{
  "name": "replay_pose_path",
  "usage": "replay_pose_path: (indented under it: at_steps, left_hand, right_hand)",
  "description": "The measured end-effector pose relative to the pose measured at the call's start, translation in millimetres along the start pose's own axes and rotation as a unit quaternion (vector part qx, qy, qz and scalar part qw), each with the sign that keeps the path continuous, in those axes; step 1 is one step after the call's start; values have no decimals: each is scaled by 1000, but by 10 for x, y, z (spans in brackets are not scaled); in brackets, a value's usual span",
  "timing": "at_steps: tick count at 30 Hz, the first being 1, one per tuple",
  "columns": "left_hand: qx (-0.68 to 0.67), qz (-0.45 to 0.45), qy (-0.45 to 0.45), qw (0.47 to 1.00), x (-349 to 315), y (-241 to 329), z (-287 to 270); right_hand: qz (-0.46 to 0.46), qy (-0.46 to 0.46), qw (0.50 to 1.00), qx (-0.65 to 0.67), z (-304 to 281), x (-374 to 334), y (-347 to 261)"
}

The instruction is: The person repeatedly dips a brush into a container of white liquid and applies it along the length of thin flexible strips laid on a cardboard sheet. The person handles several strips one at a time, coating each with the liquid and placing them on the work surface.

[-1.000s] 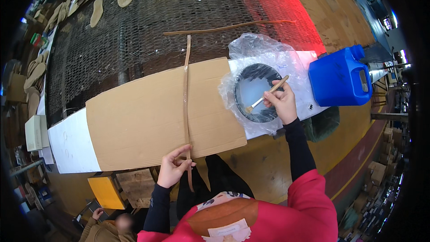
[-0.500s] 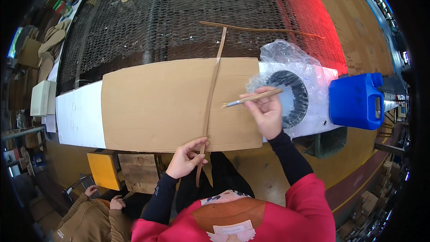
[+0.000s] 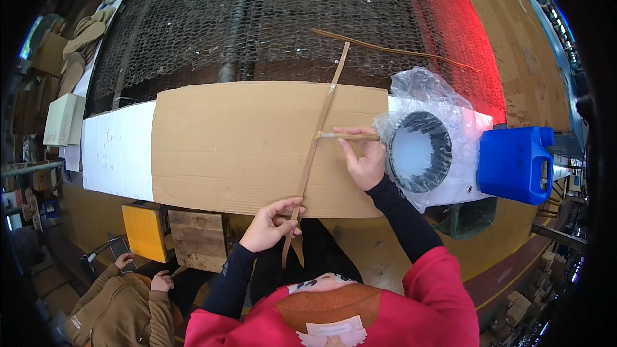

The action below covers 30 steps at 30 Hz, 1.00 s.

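Note:
A long thin brown strip (image 3: 317, 138) lies across the cardboard sheet (image 3: 231, 148), its far end reaching onto the mesh belt. At the cardboard's near edge my left hand (image 3: 272, 225) pinches the strip, whose tail hangs below. My right hand (image 3: 365, 162) grips a brush (image 3: 352, 136) with a wooden handle, and the bristle end touches the strip or hovers just over it. To the right of that hand stands a dark round bowl (image 3: 421, 152), wrapped in clear plastic, with whitish stuff inside.
A second thin strip (image 3: 398, 50) rests on the mesh belt (image 3: 257, 45), reddish light on its right side. A blue jerrycan (image 3: 516, 164) stands right of the bowl. Insoles (image 3: 85, 37) are piled at left. Near a wooden stool (image 3: 197, 238), another person (image 3: 125, 302) sits at lower left.
My right hand has moved left and slightly down, bringing the brush from beside the bowl to the strip. My left hand keeps its pinch. The view has shifted slightly.

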<state>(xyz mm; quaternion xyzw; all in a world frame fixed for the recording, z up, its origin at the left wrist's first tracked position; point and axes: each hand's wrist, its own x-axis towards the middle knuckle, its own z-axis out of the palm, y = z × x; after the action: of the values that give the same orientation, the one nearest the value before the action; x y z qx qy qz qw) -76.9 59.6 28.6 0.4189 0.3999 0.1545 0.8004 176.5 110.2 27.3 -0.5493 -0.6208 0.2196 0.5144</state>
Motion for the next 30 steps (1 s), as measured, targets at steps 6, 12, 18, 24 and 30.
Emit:
replay_pose_path:
  at_steps: [6, 12, 18, 24, 30]
  left_hand:
    - [-4, -4, -5, 1000, 25, -23, -29]
    - [-10, -6, -8, 1000, 16, -38, -60]
    - [2, -7, -4, 1000, 16, -49, -64]
    - [-10, -5, -1, 1000, 6, -40, -60]
    - [-10, -5, 0, 1000, 25, -53, -59]
  right_hand:
    - [-24, 4, 999, -26, 17, 4, -48]
    - [-39, -72, 996, -30, -17, -373, -376]
    - [-26, 32, 998, -53, 32, 121, -81]
    - [-48, -93, 994, -43, -10, -254, -309]
    - [-19, -15, 998, -51, -27, -117, -208]
